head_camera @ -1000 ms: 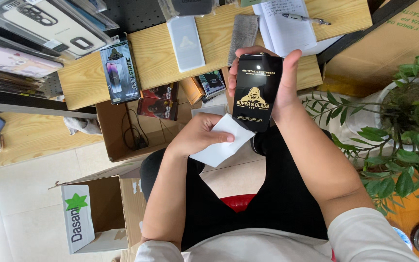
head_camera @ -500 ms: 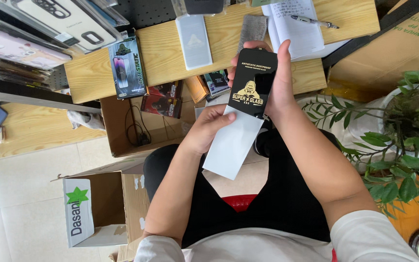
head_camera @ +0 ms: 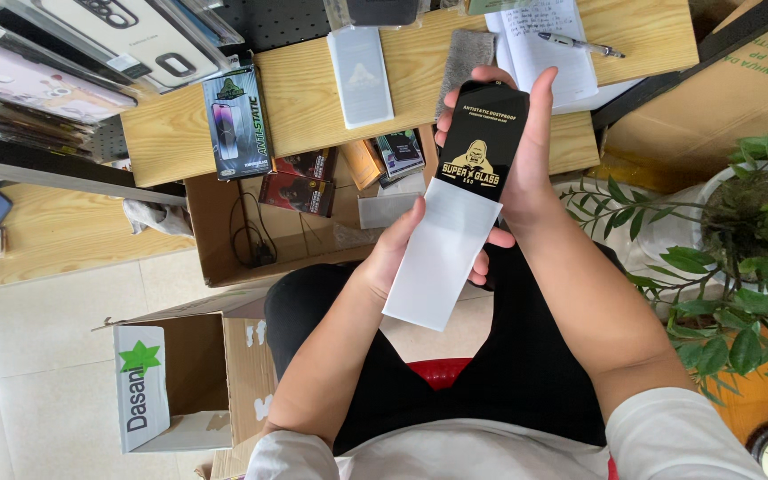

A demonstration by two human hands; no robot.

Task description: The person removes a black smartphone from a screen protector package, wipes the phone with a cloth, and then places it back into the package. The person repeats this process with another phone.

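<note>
My right hand (head_camera: 531,156) grips a flat black package (head_camera: 482,138) with a gold picture on its front, held upright over my lap. My left hand (head_camera: 402,249) pinches a white sleeve (head_camera: 442,253) that sticks out of the package's lower end, about half of it drawn free and angled down toward my knees. A wooden table (head_camera: 313,107) lies just beyond the hands.
On the table lie a pale screen protector sheet (head_camera: 362,76), a dark boxed one (head_camera: 236,120), a grey cloth (head_camera: 471,49) and a notebook with a pen (head_camera: 571,43). An open carton of small boxes (head_camera: 251,236) sits below; another open carton (head_camera: 171,382) stands left. A potted plant (head_camera: 740,240) is on the right.
The white sleeve has slid much further out of the black package, pulled downward by my left hand. My right hand has raised the package slightly toward the table.
</note>
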